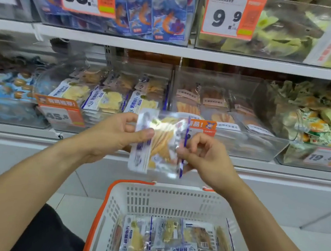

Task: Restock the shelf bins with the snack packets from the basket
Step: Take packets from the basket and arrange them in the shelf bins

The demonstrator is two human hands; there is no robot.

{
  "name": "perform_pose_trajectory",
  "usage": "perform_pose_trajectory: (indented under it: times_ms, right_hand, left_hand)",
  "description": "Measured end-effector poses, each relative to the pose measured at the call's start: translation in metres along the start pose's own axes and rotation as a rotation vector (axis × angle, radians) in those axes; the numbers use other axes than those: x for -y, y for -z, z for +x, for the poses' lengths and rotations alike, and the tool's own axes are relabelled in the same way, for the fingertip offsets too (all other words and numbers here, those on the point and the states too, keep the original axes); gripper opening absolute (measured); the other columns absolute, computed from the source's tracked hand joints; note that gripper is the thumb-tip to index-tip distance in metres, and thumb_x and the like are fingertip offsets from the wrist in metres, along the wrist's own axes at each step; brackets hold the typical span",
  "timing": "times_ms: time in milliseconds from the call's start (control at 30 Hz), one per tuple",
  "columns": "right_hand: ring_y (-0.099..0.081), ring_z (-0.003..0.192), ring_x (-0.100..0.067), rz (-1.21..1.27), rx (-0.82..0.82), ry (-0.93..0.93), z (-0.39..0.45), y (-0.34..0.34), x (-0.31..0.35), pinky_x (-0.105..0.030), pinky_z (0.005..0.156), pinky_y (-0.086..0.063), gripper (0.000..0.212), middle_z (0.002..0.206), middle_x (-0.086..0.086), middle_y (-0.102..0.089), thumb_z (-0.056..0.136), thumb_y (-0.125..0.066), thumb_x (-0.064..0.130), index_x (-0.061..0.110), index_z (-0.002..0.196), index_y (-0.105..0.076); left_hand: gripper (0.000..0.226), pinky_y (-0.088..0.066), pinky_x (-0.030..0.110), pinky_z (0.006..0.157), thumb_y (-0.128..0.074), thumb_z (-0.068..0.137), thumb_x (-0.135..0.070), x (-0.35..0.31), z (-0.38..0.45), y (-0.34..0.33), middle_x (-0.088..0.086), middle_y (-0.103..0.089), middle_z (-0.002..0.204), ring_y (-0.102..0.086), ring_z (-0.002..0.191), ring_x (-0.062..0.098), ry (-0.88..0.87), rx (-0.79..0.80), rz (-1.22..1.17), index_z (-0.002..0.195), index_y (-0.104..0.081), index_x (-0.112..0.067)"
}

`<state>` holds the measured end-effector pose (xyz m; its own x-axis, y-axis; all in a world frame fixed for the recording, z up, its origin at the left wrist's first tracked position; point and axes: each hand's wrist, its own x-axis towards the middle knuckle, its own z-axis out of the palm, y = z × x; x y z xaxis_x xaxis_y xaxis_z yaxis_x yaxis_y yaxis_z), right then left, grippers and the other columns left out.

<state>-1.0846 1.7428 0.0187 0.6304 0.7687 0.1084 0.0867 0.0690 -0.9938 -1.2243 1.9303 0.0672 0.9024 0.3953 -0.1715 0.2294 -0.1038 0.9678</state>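
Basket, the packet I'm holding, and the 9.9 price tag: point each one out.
basket (174, 201): head view, its far white wall.
packet (162, 143): head view, clear middle, between both hands.
9.9 price tag (226, 17): head view, white panel.

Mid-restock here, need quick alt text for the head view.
Both hands, left and right, hold a snack packet above a white basket of more packets, facing clear shelf bins.

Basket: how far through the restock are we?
Partly done: the clear bin behind the 45.8 tag already holds matching packets. In hand: both hands, left and right, hold one packet in front of it. Left: several packets lie in the basket.
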Motion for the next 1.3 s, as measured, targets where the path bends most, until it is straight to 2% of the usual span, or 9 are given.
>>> perform_pose_trajectory:
  times_ms: [100, 233, 367, 500, 633, 733, 833, 1033, 1300]
  right_hand:
    - [-0.068, 0.067, -0.019, 0.071, -0.179, 0.097, 0.02, -0.018, 0.011, -0.034, 0.049, -0.058, 0.028, 0.067, 0.001, -0.062, 0.09, -0.064, -0.008, 0.008, 0.075, -0.046]
    - [-0.066, 0.07, -0.028, -0.05, -0.185, 0.081, 0.033, -0.051, 0.013, -0.045, 0.061, -0.06, 0.031, 0.103, -0.004, -0.063, 0.081, -0.078, 0.0, 0.012, 0.1, -0.057]
    - [-0.064, 0.067, -0.016, -0.12, -0.128, 0.076, 0.04, -0.077, 0.011, -0.027, 0.067, -0.056, 0.046, 0.109, 0.004, -0.061, 0.076, -0.08, -0.008, 0.019, 0.109, -0.061]
    - [-0.067, 0.07, -0.017, -0.093, -0.181, 0.018, 0.059, -0.084, 0.027, -0.023, 0.066, -0.055, 0.044, 0.106, -0.005, -0.065, 0.075, -0.082, -0.005, 0.019, 0.109, -0.066]
    - [-0.073, 0.085, -0.027, -0.159, -0.183, -0.026, 0.121, -0.094, 0.041, -0.047, 0.086, -0.059, 0.046, 0.106, -0.013, -0.068, 0.065, -0.089, 0.003, 0.021, 0.102, -0.069]
    - [-0.072, 0.087, -0.027, -0.194, -0.163, -0.045, 0.177, -0.108, 0.042, -0.045, 0.085, -0.061, 0.039, 0.1, -0.016, -0.072, 0.073, -0.084, -0.003, 0.012, 0.106, -0.068]
    - [-0.07, 0.077, -0.017, -0.426, -0.183, -0.086, 0.216, -0.119, 0.036, -0.026, 0.068, -0.06, 0.036, 0.099, -0.01, -0.072, 0.079, -0.084, 0.013, 0.013, 0.111, -0.068]
    - [-0.061, 0.105, -0.021, -1.119, -0.032, 0.055, 0.243, -0.121, 0.031, -0.027, 0.08, -0.047, 0.054, 0.124, -0.002, -0.064, 0.086, -0.072, 0.05, 0.018, 0.127, -0.064]
    - [-0.066, 0.1, -0.024, -1.199, -0.057, 0.091, 0.258, -0.132, 0.021, -0.035, 0.088, -0.055, 0.037, 0.119, -0.005, -0.069, 0.088, -0.071, 0.044, 0.02, 0.117, -0.069]
  left_hand:
    - [0.029, -0.059, 0.029, 0.06, -0.07, 0.086, -0.014, 0.005, -0.001, 0.009, 0.019, -0.074, 0.087, -0.072, 0.069, 0.023, 0.018, -0.098, -0.057, 0.112, -0.061, -0.005]
    - [0.02, -0.053, 0.025, 0.049, -0.066, 0.091, -0.008, 0.013, -0.001, 0.025, 0.022, -0.07, 0.074, -0.064, 0.052, 0.021, -0.065, -0.233, -0.029, 0.109, -0.062, 0.002]
    - [0.019, -0.05, 0.02, 0.048, -0.071, 0.089, -0.016, 0.014, -0.002, 0.048, 0.008, -0.074, 0.073, -0.064, 0.052, 0.014, -0.138, -0.379, 0.05, 0.106, -0.065, -0.011]
    - [0.028, -0.048, 0.018, 0.068, -0.072, 0.086, -0.035, 0.01, -0.004, 0.069, -0.008, -0.066, 0.09, -0.06, 0.078, 0.003, -0.326, -0.659, 0.378, 0.11, -0.06, -0.025]
    - [0.037, -0.044, 0.038, 0.092, -0.073, 0.083, -0.038, 0.013, -0.001, 0.098, 0.0, -0.055, 0.114, -0.05, 0.111, 0.021, -0.419, -0.848, 0.701, 0.115, -0.062, -0.022]
    - [0.049, -0.038, 0.046, 0.098, -0.079, 0.075, -0.047, 0.022, 0.005, 0.114, 0.004, -0.055, 0.118, -0.043, 0.119, 0.029, -0.299, -0.87, 0.842, 0.115, -0.063, -0.023]
    - [0.058, -0.031, 0.048, 0.106, -0.085, 0.068, -0.047, 0.035, 0.011, 0.119, 0.005, -0.057, 0.119, -0.04, 0.121, 0.03, -0.203, -0.826, 0.959, 0.116, -0.063, -0.024]
    - [0.044, -0.031, 0.052, 0.108, -0.091, 0.065, -0.031, 0.058, 0.025, 0.131, 0.008, -0.062, 0.108, -0.042, 0.113, 0.031, -0.215, -0.879, 1.002, 0.103, -0.073, -0.018]
    - [0.035, -0.027, 0.055, 0.11, -0.088, 0.066, -0.039, 0.064, 0.034, 0.136, 0.006, -0.066, 0.094, -0.047, 0.105, 0.031, -0.185, -0.9, 1.024, 0.091, -0.074, -0.02]
